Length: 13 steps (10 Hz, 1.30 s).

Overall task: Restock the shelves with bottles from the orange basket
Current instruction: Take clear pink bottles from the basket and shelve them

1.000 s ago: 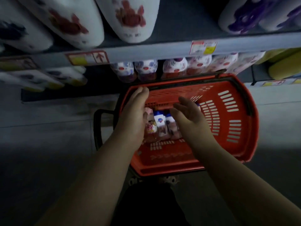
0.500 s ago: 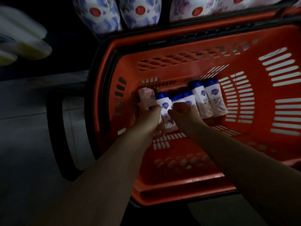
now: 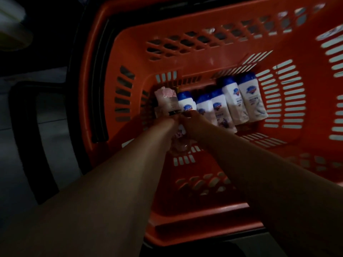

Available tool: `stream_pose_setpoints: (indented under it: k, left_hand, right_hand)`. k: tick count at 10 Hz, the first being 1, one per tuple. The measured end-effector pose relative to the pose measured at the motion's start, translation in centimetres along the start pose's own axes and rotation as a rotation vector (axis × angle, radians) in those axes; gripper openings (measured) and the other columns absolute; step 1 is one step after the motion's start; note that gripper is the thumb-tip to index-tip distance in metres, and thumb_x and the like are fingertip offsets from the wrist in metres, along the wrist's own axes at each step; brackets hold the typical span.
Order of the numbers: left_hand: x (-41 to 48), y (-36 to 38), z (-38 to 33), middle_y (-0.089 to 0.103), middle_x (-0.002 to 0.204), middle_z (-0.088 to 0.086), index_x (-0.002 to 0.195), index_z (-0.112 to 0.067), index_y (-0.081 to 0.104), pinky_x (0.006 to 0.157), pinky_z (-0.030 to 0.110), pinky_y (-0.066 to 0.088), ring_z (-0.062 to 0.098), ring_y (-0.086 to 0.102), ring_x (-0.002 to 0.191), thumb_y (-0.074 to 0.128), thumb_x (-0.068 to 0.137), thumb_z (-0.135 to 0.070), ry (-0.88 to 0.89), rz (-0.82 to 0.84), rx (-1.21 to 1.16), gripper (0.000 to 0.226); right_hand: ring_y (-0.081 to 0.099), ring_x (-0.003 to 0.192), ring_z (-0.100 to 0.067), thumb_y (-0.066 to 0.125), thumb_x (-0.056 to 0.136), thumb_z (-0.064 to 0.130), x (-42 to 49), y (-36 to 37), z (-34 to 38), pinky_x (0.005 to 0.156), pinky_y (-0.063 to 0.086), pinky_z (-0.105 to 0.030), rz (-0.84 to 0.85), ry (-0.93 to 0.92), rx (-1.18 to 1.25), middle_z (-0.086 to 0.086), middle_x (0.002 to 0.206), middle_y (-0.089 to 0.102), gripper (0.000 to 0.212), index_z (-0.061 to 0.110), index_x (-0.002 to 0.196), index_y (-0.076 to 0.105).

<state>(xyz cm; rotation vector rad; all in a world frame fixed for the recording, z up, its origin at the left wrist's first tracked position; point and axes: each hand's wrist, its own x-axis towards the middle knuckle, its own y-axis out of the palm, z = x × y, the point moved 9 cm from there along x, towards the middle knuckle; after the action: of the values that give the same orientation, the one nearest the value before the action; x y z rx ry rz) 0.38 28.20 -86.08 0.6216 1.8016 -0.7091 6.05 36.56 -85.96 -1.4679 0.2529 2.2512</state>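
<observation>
Reaching deeper now into the orange basket (image 3: 130,52), left hand (image 3: 166,124) and right hand (image 3: 192,121) pressed together over the left end of the bottles (image 3: 234,102), grip too dark to tell, probably starting a pick.

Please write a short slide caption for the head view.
Left hand and right hand reach among bottles in the orange basket.

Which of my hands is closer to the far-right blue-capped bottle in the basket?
Right. Your right hand is over the left end of the bottle row, nearer the far-right bottle; your left hand is beside it, farther left, below the pink pack.
</observation>
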Motion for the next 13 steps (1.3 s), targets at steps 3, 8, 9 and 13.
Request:
stream_pose_setpoints:
  k: [3,8,9,13]
  left_hand:
    - [-8.1,-0.1,-1.0,0.072,0.095,0.0,0.122,-0.014,0.06,0.064,0.019,0.05,0.014,0.066,0.09,0.058,0.094,-0.025,0.147,0.169,-0.097,0.031]
    - [-29.7,-6.7,-8.2,0.073,0.108,0.001,0.122,-0.02,0.062,0.068,0.028,0.058,0.012,0.071,0.091,0.057,0.083,-0.039,0.31,0.383,-0.373,0.043]
    - [-33.9,-7.9,-9.9,0.067,0.123,0.004,0.129,-0.018,0.058,0.09,0.038,0.053,0.021,0.064,0.112,0.058,0.075,-0.041,0.343,0.426,-0.393,0.057]
    - [-52.1,-9.8,-15.4,0.06,0.131,0.01,0.134,-0.012,0.053,0.1,0.047,0.047,0.026,0.057,0.123,0.054,0.085,-0.046,0.546,0.613,-0.296,0.06]
  right_hand:
    - [0.065,0.092,-0.027,0.046,0.099,0.022,-6.7,-2.7,1.3,0.078,0.055,-0.038,0.09,-0.007,0.212,-0.014,0.104,0.068,0.029,0.003,0.117,0.058]
    - [0.069,0.085,-0.017,0.051,0.095,0.019,-27.9,-3.2,13.8,0.065,0.055,-0.026,0.162,-0.272,0.314,-0.01,0.1,0.072,0.022,0.007,0.103,0.067]
    - [0.065,0.104,-0.027,0.058,0.088,0.026,-32.1,-3.3,16.1,0.086,0.05,-0.039,0.164,-0.315,0.325,-0.016,0.112,0.069,0.034,0.004,0.112,0.066]
    - [0.07,0.095,-0.024,0.064,0.07,0.033,-50.0,-5.1,23.2,0.066,0.057,-0.033,0.272,-0.454,0.44,-0.016,0.112,0.069,0.064,0.004,0.126,0.051]
